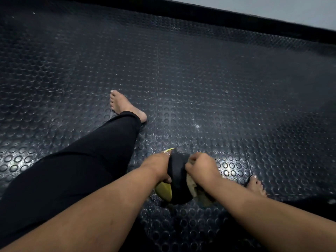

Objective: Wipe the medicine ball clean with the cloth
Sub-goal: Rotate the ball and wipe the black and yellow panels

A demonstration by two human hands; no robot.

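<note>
A black and yellow medicine ball [177,180] sits on the studded floor between my legs. My left hand [160,166] grips its left side, with the thumb curled over a yellow panel. My right hand [201,167] holds a bunched, pale beige cloth [197,192] against the ball's right side. The cloth hangs down under my right wrist. Both hands hide much of the ball.
The floor is black rubber matting [200,79] with round studs. My left leg [87,157] in black trousers stretches forward with a bare foot [123,105]. My right foot [256,186] lies close to the ball's right. A black skirting and pale wall [272,10] run along the back.
</note>
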